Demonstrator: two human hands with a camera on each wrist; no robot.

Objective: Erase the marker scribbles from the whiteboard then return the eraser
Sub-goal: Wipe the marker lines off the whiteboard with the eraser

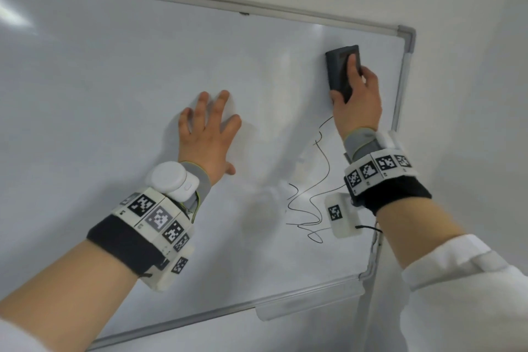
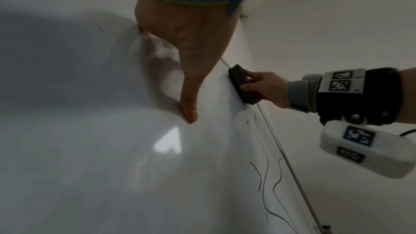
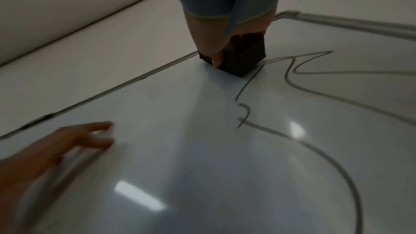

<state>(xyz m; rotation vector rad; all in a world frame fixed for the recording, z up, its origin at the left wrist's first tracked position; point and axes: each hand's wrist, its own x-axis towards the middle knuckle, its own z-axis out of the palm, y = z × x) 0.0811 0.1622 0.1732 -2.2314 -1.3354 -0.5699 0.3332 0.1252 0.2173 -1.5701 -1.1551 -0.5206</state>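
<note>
A wall-mounted whiteboard [image 1: 143, 80] fills the head view, its metal frame running across the top and down the right. Up near the upper right corner, the right hand [image 1: 358, 106] grips the dark eraser [image 1: 341, 68], fingers curled round its sides, pressing it flat to the board. Black marker scribbles [image 1: 310, 208] trail below it toward the lower right. At centre, the left hand [image 1: 207, 134] lies flat on the board, fingers spread.
</note>
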